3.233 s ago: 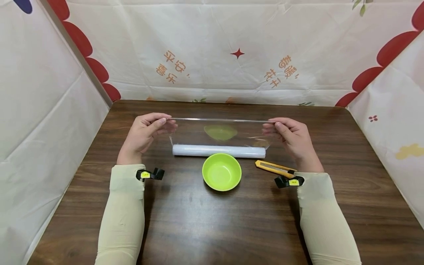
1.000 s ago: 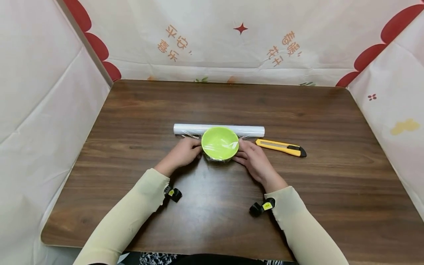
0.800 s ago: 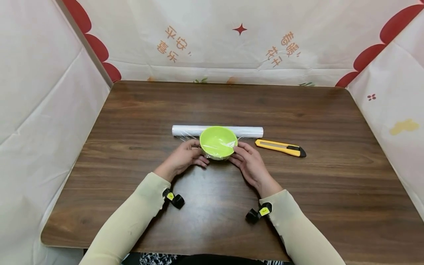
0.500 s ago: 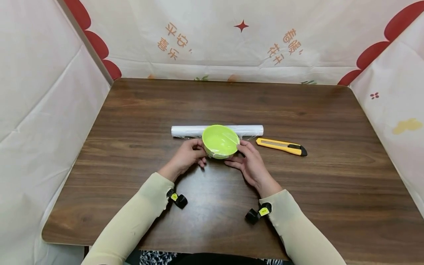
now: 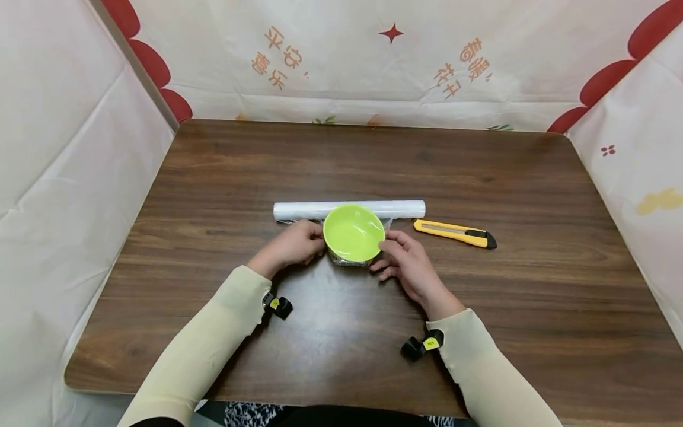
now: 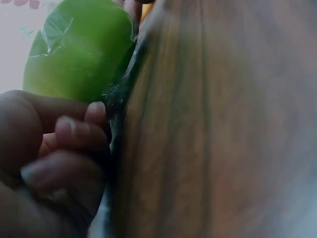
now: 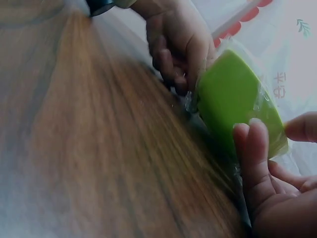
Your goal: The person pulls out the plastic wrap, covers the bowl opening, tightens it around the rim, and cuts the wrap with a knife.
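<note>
A lime-green bowl (image 5: 354, 232) stands at the table's middle, with clear cling film (image 5: 348, 261) drawn over its top and bunched around its lower side. My left hand (image 5: 296, 243) is at the bowl's left side, where its bent fingers (image 6: 79, 131) pinch film low on the wall. On the opposite side my right hand (image 5: 408, 267) holds the bowl, thumb at the rim and two fingers against the wall in the right wrist view. Behind the bowl lies the white cling film roll (image 5: 299, 210), its middle partly covered by the bowl; loose film shows along its near edge.
A yellow utility knife (image 5: 453, 233) lies right of the bowl, beyond my right hand. The brown wooden table (image 5: 341, 160) is bordered by white printed cloth (image 5: 341, 65) at the back and sides.
The film, earlier stretched between both hands above the roll, now covers the bowl, with both hands drawn in to its sides. The bowl, tilted a moment ago, sits more level and slightly nearer me.
</note>
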Motion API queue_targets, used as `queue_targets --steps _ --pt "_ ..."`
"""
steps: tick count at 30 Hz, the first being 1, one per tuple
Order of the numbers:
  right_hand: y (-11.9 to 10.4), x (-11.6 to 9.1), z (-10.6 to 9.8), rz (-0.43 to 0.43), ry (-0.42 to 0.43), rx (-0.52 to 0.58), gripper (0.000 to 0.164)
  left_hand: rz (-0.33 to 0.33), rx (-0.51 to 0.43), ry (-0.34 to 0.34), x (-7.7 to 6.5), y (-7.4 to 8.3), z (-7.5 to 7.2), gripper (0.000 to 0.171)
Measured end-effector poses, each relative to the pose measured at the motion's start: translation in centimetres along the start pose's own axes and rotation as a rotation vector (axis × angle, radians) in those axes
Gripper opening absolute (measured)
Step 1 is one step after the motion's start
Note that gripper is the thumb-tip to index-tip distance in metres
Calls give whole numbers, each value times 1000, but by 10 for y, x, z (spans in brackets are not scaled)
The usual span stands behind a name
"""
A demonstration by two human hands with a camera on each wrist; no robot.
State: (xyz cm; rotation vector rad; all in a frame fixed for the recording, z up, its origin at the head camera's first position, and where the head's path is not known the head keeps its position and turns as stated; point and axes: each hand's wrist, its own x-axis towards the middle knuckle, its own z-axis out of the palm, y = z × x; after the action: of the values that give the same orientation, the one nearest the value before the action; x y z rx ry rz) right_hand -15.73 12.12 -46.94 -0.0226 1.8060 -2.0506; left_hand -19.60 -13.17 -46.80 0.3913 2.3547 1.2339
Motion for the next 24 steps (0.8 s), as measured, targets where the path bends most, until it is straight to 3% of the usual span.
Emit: queue_targets --steps 4,8,14,19,24 --pt "-1 0 -1 -20 -17 -83 40 76 347 94 2 6 -6 15" --pt "-2 -1 -1 -28 -15 -136 40 74 482 137 2 7 -7 19" --pt "-3 -1 1 -50 -40 -143 45 104 473 186 1 4 -5 11" --pt "-5 -2 -1 -43 -38 -161 48 174 407 142 -9 -1 -10 15" --pt "-8 -5 -10 -36 -29 -246 49 146 275 100 -26 -7 -16 27"
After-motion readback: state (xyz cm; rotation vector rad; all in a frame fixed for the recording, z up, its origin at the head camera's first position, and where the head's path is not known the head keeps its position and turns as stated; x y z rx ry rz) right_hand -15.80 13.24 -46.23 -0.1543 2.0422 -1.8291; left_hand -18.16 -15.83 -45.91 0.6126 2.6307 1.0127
